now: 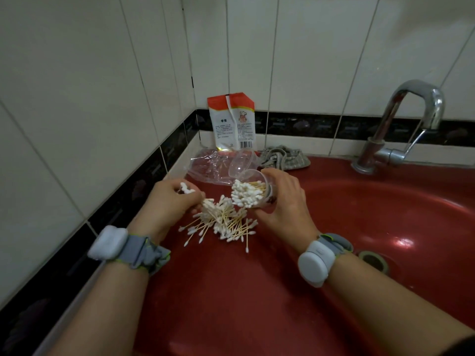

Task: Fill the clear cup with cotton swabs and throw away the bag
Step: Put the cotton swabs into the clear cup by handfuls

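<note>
The clear cup (259,187) is tipped on its side in the right hand (282,199), mouth facing left toward the other hand, with the fingers wrapped round its body. It is packed with cotton swabs (246,192), white tips crowding the opening and wooden stems running back inside. The left hand (169,201) is closed on a small bunch of swabs, a few white tips poking out above its fingers, and it rests against the top of a loose pile of swabs (223,224) scattered on the sink's flat rim just below the cup. Behind both hands lies the clear plastic bag (208,167), crumpled and flat, with what looks like a few swabs left in it, and a clear lid or second cup (243,161) lies against it. Further back a white and orange packet (232,122) with printed text and a barcode stands propped in the tiled corner, and a grey striped cloth (284,158) is bunched beside it. All of this sits on a dark red sink (257,291), its basin curving off to the right with a metal drain (372,259). A chrome tap (401,127) rises at the far right. The walls are white tile (77,98) with a black band low down. Each wrist wears a grey strap with a pale module (317,263)
</note>
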The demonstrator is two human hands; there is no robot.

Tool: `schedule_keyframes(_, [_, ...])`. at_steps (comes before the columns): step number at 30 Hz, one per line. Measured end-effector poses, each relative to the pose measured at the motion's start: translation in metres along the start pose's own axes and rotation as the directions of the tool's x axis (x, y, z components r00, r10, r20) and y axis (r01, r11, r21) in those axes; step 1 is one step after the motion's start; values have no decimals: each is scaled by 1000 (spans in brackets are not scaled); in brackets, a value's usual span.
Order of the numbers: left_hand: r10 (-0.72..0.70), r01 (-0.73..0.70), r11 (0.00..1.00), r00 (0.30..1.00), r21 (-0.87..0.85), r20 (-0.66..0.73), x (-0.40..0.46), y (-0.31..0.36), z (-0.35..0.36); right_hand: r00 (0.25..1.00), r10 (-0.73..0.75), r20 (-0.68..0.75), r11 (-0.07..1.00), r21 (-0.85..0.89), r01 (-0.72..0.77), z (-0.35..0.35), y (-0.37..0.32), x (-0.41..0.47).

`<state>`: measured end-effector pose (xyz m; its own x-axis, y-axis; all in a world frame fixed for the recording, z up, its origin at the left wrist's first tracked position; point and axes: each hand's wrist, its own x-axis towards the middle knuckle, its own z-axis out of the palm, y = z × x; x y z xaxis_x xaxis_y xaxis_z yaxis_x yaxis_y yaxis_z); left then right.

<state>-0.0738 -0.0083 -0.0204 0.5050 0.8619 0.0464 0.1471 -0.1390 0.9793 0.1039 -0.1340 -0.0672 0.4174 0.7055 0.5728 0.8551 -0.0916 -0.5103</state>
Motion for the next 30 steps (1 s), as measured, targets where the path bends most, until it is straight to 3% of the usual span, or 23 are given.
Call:
schedule_keyframes(2, [20, -21, 1000, 1000, 24, 8, -1, 1, 3, 1000, -3, -2, 1000, -2, 3, 1, 0, 0])
schedule_keyframes(8, [36, -36, 983, 999, -179, -3, -1, 9, 0, 1000, -4, -7, 1000, -14, 4, 3, 3, 1])
schedule_keyframes(13, [6, 5, 909, 1000, -416, 27, -3, 15, -3, 1000, -10, -1, 1000, -8, 10, 3, 2, 0])
schedule_keyframes(19, [15, -22, 836, 1000, -549, -18, -5, 23, 13, 999, -53, 4, 999, 3, 53, 3, -6, 1])
schedule_keyframes(23, [79, -133, 866, 988, -482, -131, -7, 21, 31, 998, -69, 6, 998, 3, 69, 3, -9, 2])
schedule_keyframes(30, [224, -264, 940, 956, -216, -191, -15, 6, 48, 999, -50, 3, 999, 3, 50, 2, -9, 2])
